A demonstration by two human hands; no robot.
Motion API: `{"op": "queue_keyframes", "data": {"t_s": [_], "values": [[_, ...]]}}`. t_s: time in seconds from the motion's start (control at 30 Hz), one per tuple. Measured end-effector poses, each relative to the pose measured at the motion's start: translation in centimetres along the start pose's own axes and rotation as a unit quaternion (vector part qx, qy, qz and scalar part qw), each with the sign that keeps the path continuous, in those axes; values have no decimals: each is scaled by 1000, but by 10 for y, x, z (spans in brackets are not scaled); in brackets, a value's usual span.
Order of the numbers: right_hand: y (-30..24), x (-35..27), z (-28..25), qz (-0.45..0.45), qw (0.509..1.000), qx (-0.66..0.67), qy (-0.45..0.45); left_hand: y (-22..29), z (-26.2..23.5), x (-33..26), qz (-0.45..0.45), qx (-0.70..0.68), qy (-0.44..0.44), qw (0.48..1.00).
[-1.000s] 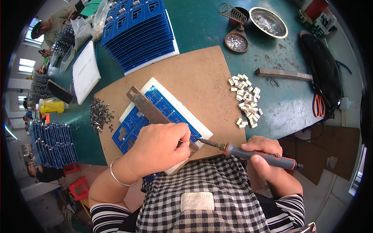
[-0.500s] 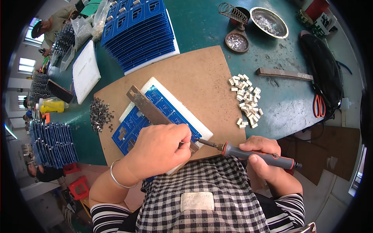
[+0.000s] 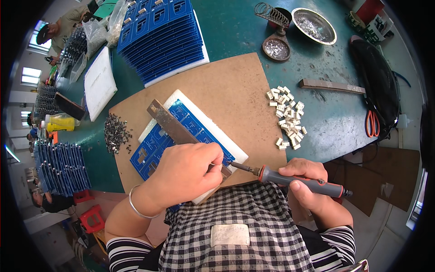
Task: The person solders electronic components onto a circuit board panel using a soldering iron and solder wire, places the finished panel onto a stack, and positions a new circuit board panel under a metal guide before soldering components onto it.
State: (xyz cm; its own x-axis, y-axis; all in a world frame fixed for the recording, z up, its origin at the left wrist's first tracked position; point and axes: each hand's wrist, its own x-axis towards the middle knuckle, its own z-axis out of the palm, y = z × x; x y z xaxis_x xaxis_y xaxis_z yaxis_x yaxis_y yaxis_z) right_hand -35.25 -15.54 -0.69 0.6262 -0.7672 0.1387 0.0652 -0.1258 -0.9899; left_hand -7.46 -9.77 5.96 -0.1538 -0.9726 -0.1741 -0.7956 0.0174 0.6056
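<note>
My right hand [image 3: 306, 181] is closed around the grey and red handle of a soldering iron [image 3: 294, 181]. The iron's tip touches or nearly touches the near right edge of a blue circuit board [image 3: 195, 124]. Just left of that tip, my left hand [image 3: 186, 170] pinches a thin strand of solder wire [image 3: 212, 166], mostly hidden by the fingers. Under the board lies a white foam pad [image 3: 226, 144]. A flat brown bar [image 3: 170, 122] crosses the board diagonally, its near part covered by my left hand.
White connectors [image 3: 287, 115] are heaped right of the brown mat [image 3: 226, 90], small black parts [image 3: 117, 133] on its left. Stacked blue boards [image 3: 163, 50] stand behind. An iron stand [image 3: 275, 47], a metal bowl [image 3: 313, 26], a second bar [image 3: 331, 85] and orange-handled scissors [image 3: 372, 123] lie rightward.
My left hand has shifted very slightly, up and to the left. The soldering iron and the board look the same as before.
</note>
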Motion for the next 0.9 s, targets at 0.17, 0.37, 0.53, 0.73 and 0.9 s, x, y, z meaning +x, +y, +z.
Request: {"op": "queue_keyframes", "data": {"t_s": [0.17,0.37,0.53,0.73,0.9], "values": [[1,0,0,-3,1000,-4,0,-1,4,1,6,16,10,1000],[1,2,1,-4,1000,-9,-2,-3,9,1,10,37,30,999],[0,4,2,-5,1000,-16,2,-5,12,1,15,56,44,997],[-3,5,2,-18,1000,-18,1,-4,10,-3,15,25,65,997],[-2,0,-2,-14,1000,-26,-1,-10,-2,-23,-56,-41,114,991]]}}
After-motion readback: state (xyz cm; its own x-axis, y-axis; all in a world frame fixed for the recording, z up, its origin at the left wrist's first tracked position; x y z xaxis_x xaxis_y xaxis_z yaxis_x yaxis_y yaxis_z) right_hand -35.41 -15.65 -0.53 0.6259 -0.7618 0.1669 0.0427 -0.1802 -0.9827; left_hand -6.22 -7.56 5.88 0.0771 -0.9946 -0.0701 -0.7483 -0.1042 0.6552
